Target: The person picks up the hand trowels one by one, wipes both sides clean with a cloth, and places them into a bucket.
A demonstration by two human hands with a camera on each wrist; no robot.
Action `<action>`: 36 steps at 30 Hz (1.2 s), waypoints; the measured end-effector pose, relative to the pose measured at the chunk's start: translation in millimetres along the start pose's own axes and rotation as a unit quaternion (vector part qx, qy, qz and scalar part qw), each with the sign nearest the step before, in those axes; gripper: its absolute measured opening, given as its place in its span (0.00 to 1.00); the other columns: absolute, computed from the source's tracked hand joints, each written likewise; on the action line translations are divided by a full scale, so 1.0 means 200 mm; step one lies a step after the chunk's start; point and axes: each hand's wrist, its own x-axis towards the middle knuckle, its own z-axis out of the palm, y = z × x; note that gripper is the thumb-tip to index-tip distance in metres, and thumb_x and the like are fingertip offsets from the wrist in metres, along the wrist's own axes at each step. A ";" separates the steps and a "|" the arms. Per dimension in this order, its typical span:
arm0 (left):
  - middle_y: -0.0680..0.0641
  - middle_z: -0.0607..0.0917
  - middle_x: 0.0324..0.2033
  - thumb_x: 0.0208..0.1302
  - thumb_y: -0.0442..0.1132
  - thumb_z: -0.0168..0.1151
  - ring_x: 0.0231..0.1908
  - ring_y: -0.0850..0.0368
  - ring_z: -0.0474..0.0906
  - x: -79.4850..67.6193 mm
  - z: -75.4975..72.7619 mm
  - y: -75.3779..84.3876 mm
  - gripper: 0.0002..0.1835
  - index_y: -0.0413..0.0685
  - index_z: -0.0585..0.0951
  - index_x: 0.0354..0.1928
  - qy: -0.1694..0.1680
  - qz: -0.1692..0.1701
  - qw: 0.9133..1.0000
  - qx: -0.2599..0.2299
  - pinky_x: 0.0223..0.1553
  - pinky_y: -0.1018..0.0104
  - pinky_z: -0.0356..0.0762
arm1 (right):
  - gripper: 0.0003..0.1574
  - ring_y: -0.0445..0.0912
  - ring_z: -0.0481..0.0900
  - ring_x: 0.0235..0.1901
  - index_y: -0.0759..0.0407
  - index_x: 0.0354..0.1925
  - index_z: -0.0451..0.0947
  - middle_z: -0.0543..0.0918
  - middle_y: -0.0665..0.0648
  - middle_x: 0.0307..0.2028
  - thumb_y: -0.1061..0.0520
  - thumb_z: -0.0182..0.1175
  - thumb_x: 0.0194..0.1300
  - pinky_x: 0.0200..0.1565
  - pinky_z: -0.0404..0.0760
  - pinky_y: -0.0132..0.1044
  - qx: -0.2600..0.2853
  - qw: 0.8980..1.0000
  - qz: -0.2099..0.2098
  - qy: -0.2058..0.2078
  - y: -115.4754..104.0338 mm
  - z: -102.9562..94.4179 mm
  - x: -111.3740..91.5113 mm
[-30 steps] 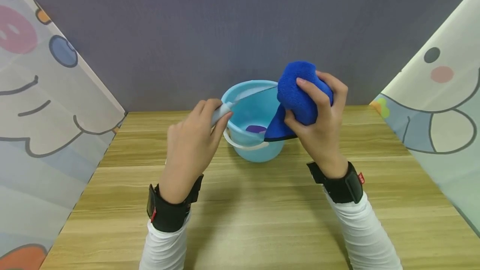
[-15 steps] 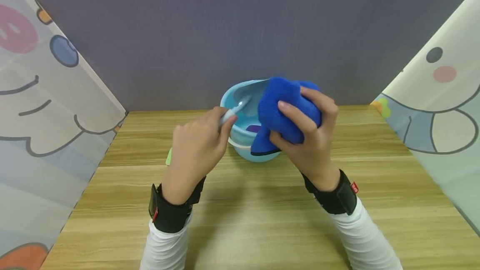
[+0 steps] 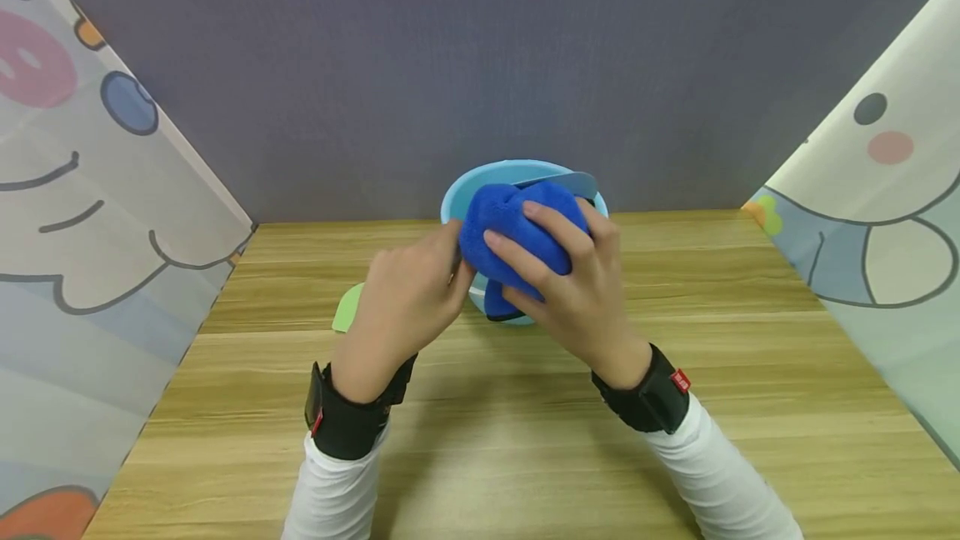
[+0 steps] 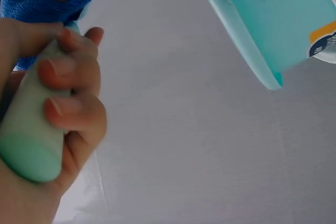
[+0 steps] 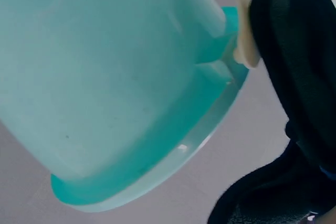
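My left hand [image 3: 408, 298] grips the pale handle [image 4: 34, 119] of a spatula-like tool, its fingers curled round it in the left wrist view. The tool's broad grey-blue blade [image 3: 577, 182] shows past a bunched blue cloth [image 3: 517, 232]. My right hand [image 3: 573, 282] holds that cloth against the tool, fingers spread over it. Most of the blade is hidden by the cloth, so its exact kind is unclear. Both hands are above a light blue bucket [image 3: 480, 179], which the cloth partly covers. In the right wrist view the bucket [image 5: 94, 77] fills most of the frame.
A light green flat piece [image 3: 347, 308] lies on the wooden table [image 3: 480, 457], left of the bucket and partly behind my left hand. A grey panel [image 3: 480, 48] stands behind the bucket. Cartoon-printed sheets [image 3: 112, 215] flank the table.
My right hand has moved left and down with the blue cloth, along the blade towards the handle. My left hand has shifted slightly right and down. More of the green piece shows.
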 end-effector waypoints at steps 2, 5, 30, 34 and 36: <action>0.52 0.65 0.12 0.63 0.35 0.55 0.11 0.59 0.59 0.00 0.01 0.00 0.09 0.43 0.72 0.25 -0.003 0.006 1.000 -0.005 0.10 0.66 0.52 | 0.35 0.64 0.62 0.54 0.48 0.53 0.75 0.69 0.64 0.56 0.50 0.75 0.45 0.48 0.71 0.67 -0.004 1.000 0.002 -0.004 0.00 0.01 0.00; 0.52 0.65 0.13 0.63 0.35 0.55 0.12 0.59 0.60 0.00 0.01 0.00 0.09 0.44 0.72 0.24 -0.009 0.009 1.000 -0.012 0.10 0.65 0.54 | 0.35 0.65 0.61 0.55 0.49 0.54 0.74 0.69 0.65 0.56 0.51 0.74 0.46 0.50 0.69 0.68 -0.002 1.000 0.016 -0.012 0.01 0.01 -0.01; 0.53 0.63 0.14 0.65 0.35 0.54 0.12 0.59 0.61 0.00 0.01 0.00 0.10 0.43 0.71 0.24 -0.031 0.017 0.999 -0.012 0.11 0.67 0.52 | 0.31 0.65 0.58 0.56 0.48 0.53 0.77 0.71 0.65 0.56 0.50 0.70 0.49 0.49 0.65 0.66 -0.004 1.000 0.025 0.002 0.03 0.05 -0.02; 0.52 0.64 0.13 0.65 0.35 0.54 0.12 0.58 0.61 0.01 0.02 0.00 0.10 0.42 0.72 0.24 -0.026 0.022 0.999 -0.010 0.10 0.66 0.53 | 0.32 0.65 0.58 0.57 0.48 0.54 0.77 0.71 0.65 0.56 0.49 0.72 0.49 0.50 0.64 0.66 -0.004 1.000 0.027 -0.005 0.04 0.04 -0.01; 0.52 0.64 0.13 0.65 0.35 0.55 0.12 0.58 0.61 0.01 0.02 0.00 0.11 0.42 0.72 0.24 -0.023 0.023 0.999 -0.010 0.10 0.66 0.54 | 0.32 0.64 0.58 0.57 0.47 0.54 0.77 0.71 0.65 0.56 0.49 0.72 0.49 0.51 0.64 0.66 -0.005 1.000 0.028 -0.007 0.04 0.04 -0.01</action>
